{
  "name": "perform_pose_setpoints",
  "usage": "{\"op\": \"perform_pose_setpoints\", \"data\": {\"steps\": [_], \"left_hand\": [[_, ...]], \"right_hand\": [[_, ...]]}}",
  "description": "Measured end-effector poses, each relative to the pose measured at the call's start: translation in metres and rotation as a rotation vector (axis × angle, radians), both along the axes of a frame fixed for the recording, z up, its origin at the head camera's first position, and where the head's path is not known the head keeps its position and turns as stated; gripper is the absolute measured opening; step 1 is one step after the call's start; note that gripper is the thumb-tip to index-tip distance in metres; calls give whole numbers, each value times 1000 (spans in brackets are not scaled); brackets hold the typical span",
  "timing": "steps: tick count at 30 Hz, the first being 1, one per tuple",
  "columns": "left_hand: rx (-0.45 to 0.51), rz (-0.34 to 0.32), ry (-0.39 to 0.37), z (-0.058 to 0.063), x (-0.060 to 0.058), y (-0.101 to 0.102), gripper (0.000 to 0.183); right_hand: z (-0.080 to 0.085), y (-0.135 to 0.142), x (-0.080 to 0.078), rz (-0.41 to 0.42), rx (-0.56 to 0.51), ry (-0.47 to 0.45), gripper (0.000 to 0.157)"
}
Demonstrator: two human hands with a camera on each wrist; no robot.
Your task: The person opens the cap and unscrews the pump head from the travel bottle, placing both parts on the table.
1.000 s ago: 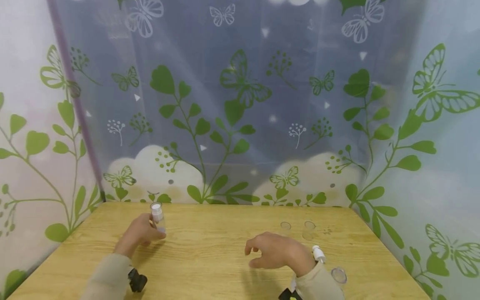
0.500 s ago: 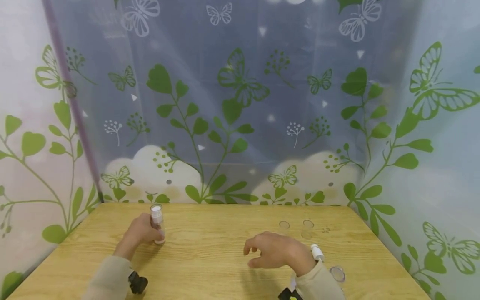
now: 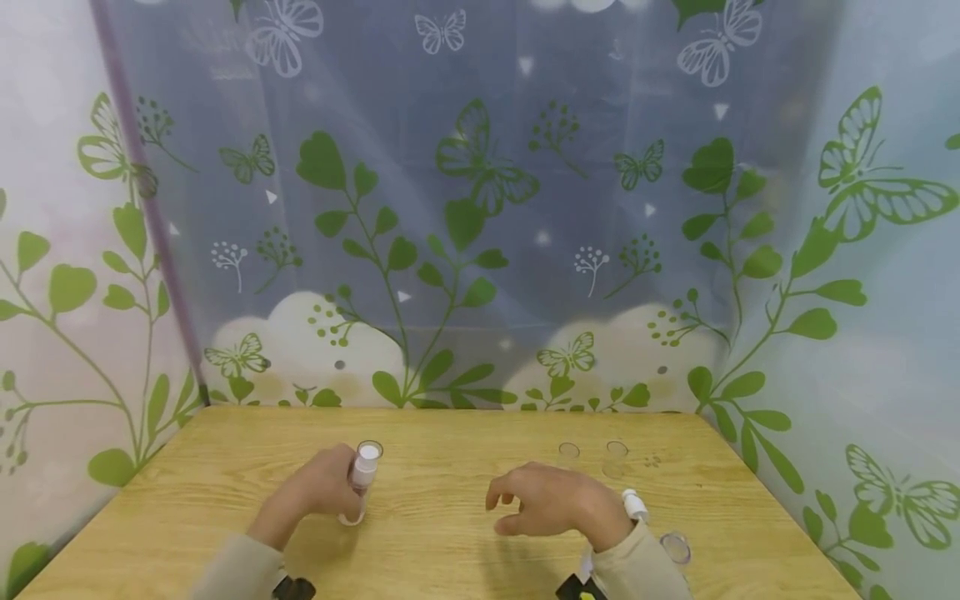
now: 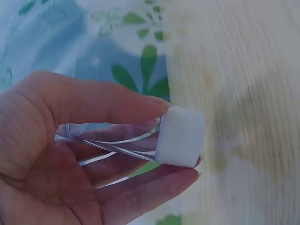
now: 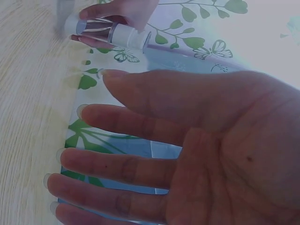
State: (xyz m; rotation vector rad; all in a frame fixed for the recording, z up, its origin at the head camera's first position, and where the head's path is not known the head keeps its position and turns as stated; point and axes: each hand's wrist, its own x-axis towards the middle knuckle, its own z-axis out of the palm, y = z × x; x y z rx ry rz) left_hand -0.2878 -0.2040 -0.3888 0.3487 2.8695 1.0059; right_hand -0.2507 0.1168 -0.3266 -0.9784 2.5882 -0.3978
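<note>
"Curtains (image 3: 510, 275) printed with leaves and butterflies hung behind the wooden worktop (image 3: 435, 454). What did the hands have hold of?"

"On the left, the left hand (image 3: 318, 486) gripped a clear bottle (image 3: 363, 478), roughly upright, thumb and fingers curled round it. To its right, well apart, the right hand (image 3: 551, 502) held nothing, its fingers loosely extended and spread."

"How was that hold best managed?"

"Firmly without squeezing, I judged, since the smooth wall looked likely to slip; the top was best kept level and free of fingers."

"What lay about the right hand?"

"Just right of its wrist, a white piece (image 3: 634, 505); nearer, a clear ring-like piece (image 3: 676, 547); farther, two faint clear round pieces (image 3: 617, 450)."

"Did the wrist views add anything?"

"Left wrist showed the thumb tip against the bottle's white base (image 4: 182, 136), mostly hidden from the head camera, but not the white neck (image 5: 126, 36), which right wrist showed. Right wrist also gave the right palm, where head gave the back. Whether the base touched the worktop, I couldn't tell."
</note>
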Motion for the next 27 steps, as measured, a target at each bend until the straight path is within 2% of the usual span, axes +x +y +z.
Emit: {"op": "perform_pose_setpoints", "data": {"steps": [7, 11, 16, 21, 27], "left_hand": [[-58, -211, 126, 8, 17, 23, 21], [-93, -245, 162, 12, 26, 33, 21], [-96, -274, 129, 14, 35, 43, 18], [-88, -326, 47, 14, 42, 51, 22], [-112, -358, 9, 15, 47, 57, 28]], "right_hand": [[-1, 0, -1, 3, -18, -9, 22], [-1, 0, -1, 3, -47, -14, 21], [-2, -4, 0, 36, -96, 17, 24], [-4, -8, 1, 69, -136, 73, 27], [-6, -17, 2, 92, -205, 108, 40]]}}
